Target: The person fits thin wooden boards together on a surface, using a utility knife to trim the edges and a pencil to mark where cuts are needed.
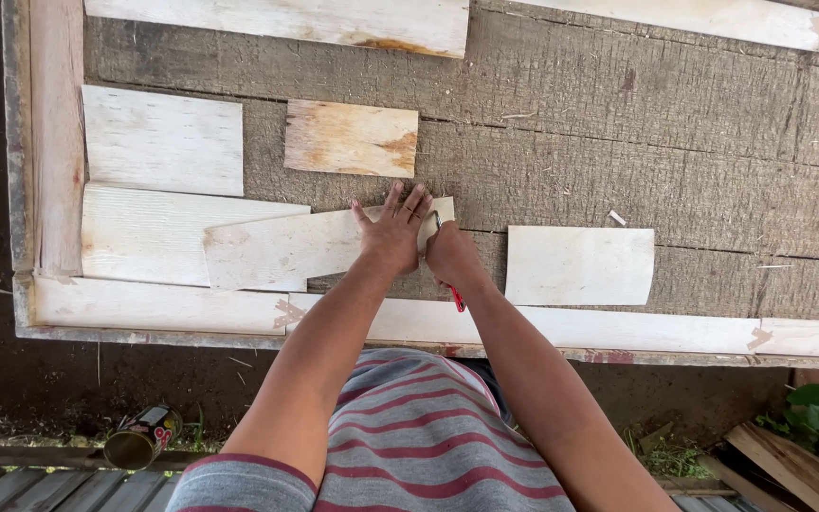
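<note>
1. Left hand [392, 230] pressed flat, fingers spread, on the right end of a long pale wood strip [286, 248]; grasping nothing, just pinning it down.
2. Right hand [449, 254] clenched around a red-handled tool [456, 298], just beside the left hand, at the strip's right end; tool's tip hidden, kind impossible to tell.
3. Strip lying slightly tilted on the rough grey board surface [618, 123], its left end overlapping a wide pale panel [144, 235].
4. Above that, another pale panel [163, 140]; beside it, a small tan-stained piece [351, 138], near the fingertips but apart.
5. To the right, a separate pale rectangle [580, 265], apart from the hands.
6. Along the near edge, a pale rail [163, 305].
7. On the ground at lower left, a tin can [142, 436].
</note>
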